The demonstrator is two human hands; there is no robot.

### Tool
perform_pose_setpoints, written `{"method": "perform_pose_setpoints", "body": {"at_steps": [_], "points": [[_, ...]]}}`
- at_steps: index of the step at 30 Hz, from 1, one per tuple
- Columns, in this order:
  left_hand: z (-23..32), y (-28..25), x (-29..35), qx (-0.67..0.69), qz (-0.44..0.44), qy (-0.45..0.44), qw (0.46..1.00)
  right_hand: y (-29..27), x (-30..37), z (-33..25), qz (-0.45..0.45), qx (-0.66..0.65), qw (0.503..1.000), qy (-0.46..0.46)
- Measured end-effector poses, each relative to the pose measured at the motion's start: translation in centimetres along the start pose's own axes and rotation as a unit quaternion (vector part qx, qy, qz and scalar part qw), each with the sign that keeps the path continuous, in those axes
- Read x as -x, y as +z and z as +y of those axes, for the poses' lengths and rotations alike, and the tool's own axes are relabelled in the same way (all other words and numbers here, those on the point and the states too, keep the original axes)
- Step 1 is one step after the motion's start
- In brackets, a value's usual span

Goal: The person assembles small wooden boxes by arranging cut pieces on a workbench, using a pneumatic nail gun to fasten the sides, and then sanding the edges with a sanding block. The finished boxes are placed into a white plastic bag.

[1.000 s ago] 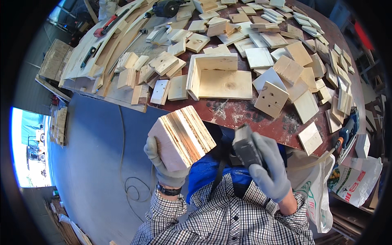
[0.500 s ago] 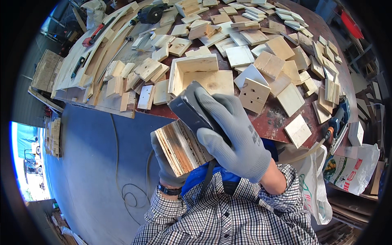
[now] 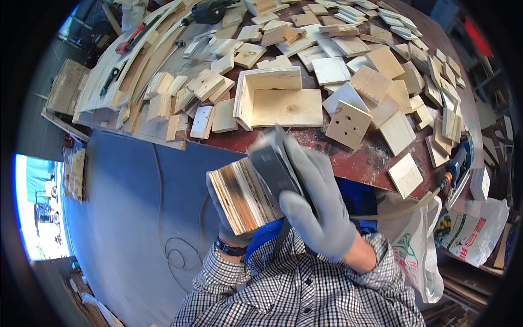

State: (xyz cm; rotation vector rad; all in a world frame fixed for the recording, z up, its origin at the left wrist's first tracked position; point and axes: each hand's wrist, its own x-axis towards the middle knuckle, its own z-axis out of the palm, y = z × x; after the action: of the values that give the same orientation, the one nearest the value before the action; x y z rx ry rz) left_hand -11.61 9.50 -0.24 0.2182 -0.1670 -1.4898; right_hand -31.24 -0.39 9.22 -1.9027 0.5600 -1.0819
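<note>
A stack of small plywood pieces [image 3: 246, 197] is gripped from the left by my grey-gloved left hand [image 3: 222, 215], layered edges facing up. Most of that hand's fingers are behind the stack. In my gloved right hand [image 3: 318, 201] is a black sanding block [image 3: 272, 169], tilted against the stack's upper right side and slightly smeared by motion. Thumb and fingers wrap around the block. Whether its face touches the wood is hard to make out. Just beyond lies an open-sided wooden box corner [image 3: 287, 106] on the table.
Scattered wooden pieces cover the dark red table [image 3: 376, 171]. Long boards, a red-handled tool [image 3: 129, 39] and a black power tool [image 3: 210, 11] lie far left. A blue tool [image 3: 460, 161] with a hose sits at the right edge, above plastic bags [image 3: 419, 248]. A cable [image 3: 159, 201] crosses the floor.
The sanding block and my right hand have moved down and to the right across the stack, and the block stands more upright. My left hand still grips the stack. The view has shifted slightly.
</note>
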Motion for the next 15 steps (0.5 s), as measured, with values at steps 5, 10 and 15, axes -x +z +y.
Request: {"method": "perform_pose_setpoints", "body": {"at_steps": [5, 10, 15], "points": [[0.8, 1.5, -3.3, 0.034, 0.091, -0.025, 0.995, -2.7, 5.7, 0.1, -0.073, -0.092, 0.988, 0.096], [-0.4, 3.8, -3.1, 0.083, 0.144, -0.030, 0.986, -2.5, 2.6, 0.1, 0.068, -0.009, 0.990, 0.122], [-3.1, 3.4, -2.2, -0.053, 0.134, 0.072, 0.987, 0.7, 0.4, -1.2, 0.098, 0.197, 0.975, -0.020]]}}
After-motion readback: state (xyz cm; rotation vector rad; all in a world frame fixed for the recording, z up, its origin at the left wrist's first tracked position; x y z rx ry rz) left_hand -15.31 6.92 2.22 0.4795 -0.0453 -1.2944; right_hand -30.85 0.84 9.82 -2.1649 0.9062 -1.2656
